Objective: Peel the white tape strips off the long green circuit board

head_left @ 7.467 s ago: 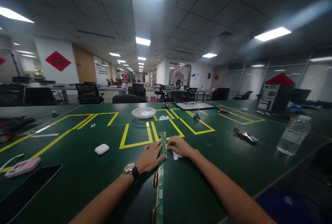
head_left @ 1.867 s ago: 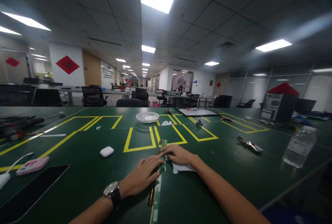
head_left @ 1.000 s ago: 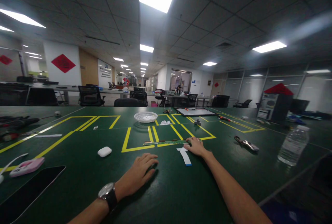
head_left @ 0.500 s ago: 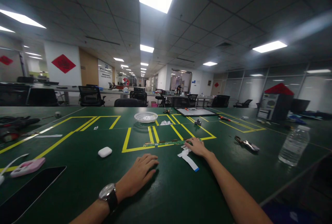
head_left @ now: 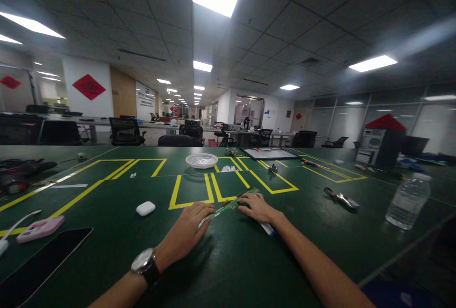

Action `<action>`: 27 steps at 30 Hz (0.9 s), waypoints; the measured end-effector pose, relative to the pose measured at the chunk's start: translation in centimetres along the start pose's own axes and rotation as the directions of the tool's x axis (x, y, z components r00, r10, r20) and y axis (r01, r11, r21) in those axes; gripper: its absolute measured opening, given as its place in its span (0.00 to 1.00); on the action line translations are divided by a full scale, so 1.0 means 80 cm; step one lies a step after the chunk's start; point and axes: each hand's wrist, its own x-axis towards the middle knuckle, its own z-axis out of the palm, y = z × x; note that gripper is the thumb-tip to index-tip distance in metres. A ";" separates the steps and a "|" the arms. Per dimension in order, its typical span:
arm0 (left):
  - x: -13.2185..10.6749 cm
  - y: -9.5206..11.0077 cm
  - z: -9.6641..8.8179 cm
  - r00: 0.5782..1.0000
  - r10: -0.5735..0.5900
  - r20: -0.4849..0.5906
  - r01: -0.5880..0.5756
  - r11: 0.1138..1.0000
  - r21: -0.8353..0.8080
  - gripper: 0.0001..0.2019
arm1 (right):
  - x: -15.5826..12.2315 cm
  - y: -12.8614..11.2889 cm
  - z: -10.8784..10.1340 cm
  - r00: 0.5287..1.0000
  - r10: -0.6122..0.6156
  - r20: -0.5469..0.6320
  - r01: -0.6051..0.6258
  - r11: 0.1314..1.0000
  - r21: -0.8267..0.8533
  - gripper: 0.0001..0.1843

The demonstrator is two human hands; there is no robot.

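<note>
A long, narrow green circuit board strip (head_left: 233,202) lies slantwise on the green table mat (head_left: 249,260), running from near my left fingertips up to the right. My left hand (head_left: 187,229), a watch on its wrist, touches the strip's near end with curled fingers. My right hand (head_left: 257,207) rests on the strip's far part, fingers pressed on it. A white flat ribbon cable with a blue tip (head_left: 268,228) pokes out from under my right wrist.
A white earbud case (head_left: 146,208), a pink gadget (head_left: 40,228) and a dark tablet (head_left: 39,265) lie at left. A white mesh dish (head_left: 201,160) sits further back. Pliers (head_left: 340,198) and a water bottle (head_left: 406,200) stand at right. Yellow tape marks boxes on the mat.
The strip has swung from lying crosswise along the yellow tape to a slanted position nearer me. My right hand drew it back and my left hand moved up to its near end.
</note>
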 end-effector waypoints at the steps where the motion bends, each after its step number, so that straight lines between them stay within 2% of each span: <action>1: 0.000 -0.002 0.001 1.000 -0.010 -0.007 0.010 1.000 -0.003 0.13 | 0.000 -0.008 0.000 0.998 -0.056 0.009 0.056 0.998 0.027 0.25; 4: -0.003 -0.007 0.005 0.999 -0.042 0.021 0.042 0.999 0.004 0.12 | 0.001 -0.036 0.003 0.974 -0.228 0.005 0.227 0.968 0.104 0.21; 7: -0.006 -0.004 0.011 0.994 -0.060 0.087 0.061 0.998 0.000 0.13 | 0.002 -0.058 0.007 0.923 -0.385 -0.031 0.384 0.908 0.168 0.16; 9: -0.006 0.001 0.015 0.989 -0.072 0.127 0.074 0.997 -0.010 0.14 | 0.004 -0.061 0.005 0.900 -0.430 -0.070 0.435 0.880 0.191 0.13; 10: -0.006 0.004 0.017 0.986 -0.080 0.146 0.083 0.997 -0.013 0.15 | 0.005 -0.058 0.002 0.907 -0.409 -0.098 0.421 0.889 0.182 0.12; 11: -0.005 0.007 0.019 0.982 -0.088 0.166 0.091 0.996 -0.014 0.17 | 0.005 -0.053 -0.001 0.927 -0.352 -0.132 0.370 0.916 0.157 0.10; 13: -0.004 0.012 0.024 0.972 -0.100 0.212 0.105 0.994 -0.010 0.20 | 0.004 -0.034 -0.010 0.971 -0.121 -0.204 0.137 0.989 0.063 0.09; 14: -0.003 0.013 0.026 0.966 -0.103 0.236 0.107 0.994 -0.003 0.22 | 0.002 -0.022 -0.014 0.976 0.021 -0.217 -0.020 1.000 0.007 0.10; 16: -0.002 0.014 0.030 0.955 -0.105 0.279 0.105 0.994 0.015 0.24 | -0.002 0.000 -0.020 0.954 0.249 -0.167 -0.268 0.958 -0.106 0.13; 17: -0.002 0.014 0.031 0.949 -0.105 0.297 0.104 0.994 0.022 0.25 | -0.005 0.009 -0.022 0.939 0.316 -0.136 -0.334 0.932 -0.142 0.15; 19: -0.002 0.014 0.032 0.939 -0.107 0.326 0.103 0.994 0.030 0.26 | -0.008 0.020 -0.021 0.927 0.365 -0.089 -0.375 0.910 -0.175 0.17; 22: -0.002 0.017 0.030 0.933 -0.111 0.344 0.107 0.994 0.031 0.26 | -0.008 0.019 -0.016 0.956 0.288 -0.056 -0.294 0.945 -0.144 0.16; 25: -0.002 0.020 0.027 0.935 -0.113 0.337 0.110 0.993 0.030 0.25 | -0.003 0.003 -0.008 0.995 0.091 -0.037 -0.093 0.994 -0.064 0.13; 27: -0.002 0.021 0.026 0.936 -0.115 0.332 0.110 0.993 0.032 0.25 | -0.001 -0.011 -0.004 0.998 -0.050 -0.032 0.050 0.999 -0.005 0.10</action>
